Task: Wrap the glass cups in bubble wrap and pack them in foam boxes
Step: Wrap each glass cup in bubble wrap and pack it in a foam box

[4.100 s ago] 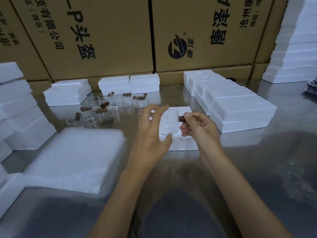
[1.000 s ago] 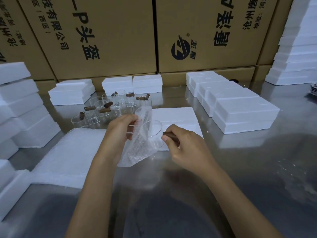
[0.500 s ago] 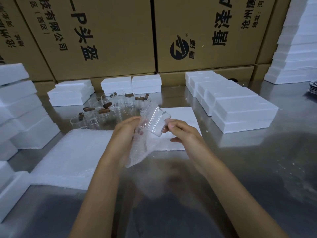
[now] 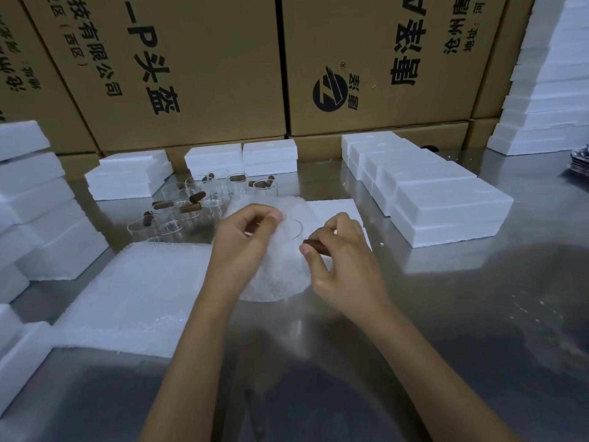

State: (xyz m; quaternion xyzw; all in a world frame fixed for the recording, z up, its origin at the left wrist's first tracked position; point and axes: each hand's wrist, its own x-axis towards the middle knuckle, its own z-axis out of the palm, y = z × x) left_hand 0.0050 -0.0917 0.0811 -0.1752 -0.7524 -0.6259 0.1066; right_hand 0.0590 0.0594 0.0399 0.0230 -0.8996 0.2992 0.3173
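- Right hand (image 4: 342,263) pinches the brown handle (image 4: 316,247) of a glass cup (image 4: 291,229).
- Left hand (image 4: 245,240), fingers curled, grips bubble wrap (image 4: 277,279) draped around the cup, above the bench (image 4: 462,314).
- Foam boxes (image 4: 446,212) line the right; spare cups (image 4: 191,205) crowd behind-left.

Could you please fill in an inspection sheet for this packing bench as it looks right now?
Surface: reflective metal table, white crumbs scattered at right.
Job's things: glass cup with brown handle, partly covered by a bubble wrap sheet; stack of bubble wrap at left; unwrapped cups behind; closed foam boxes at right; more foam boxes at left.
Clutter: dark item at the right edge, too cut off to identify.
Grippers: left hand pinches the wrap; right hand holds the handle.
Cables: nothing seen.
Surroundings: printed cardboard cartons behind.
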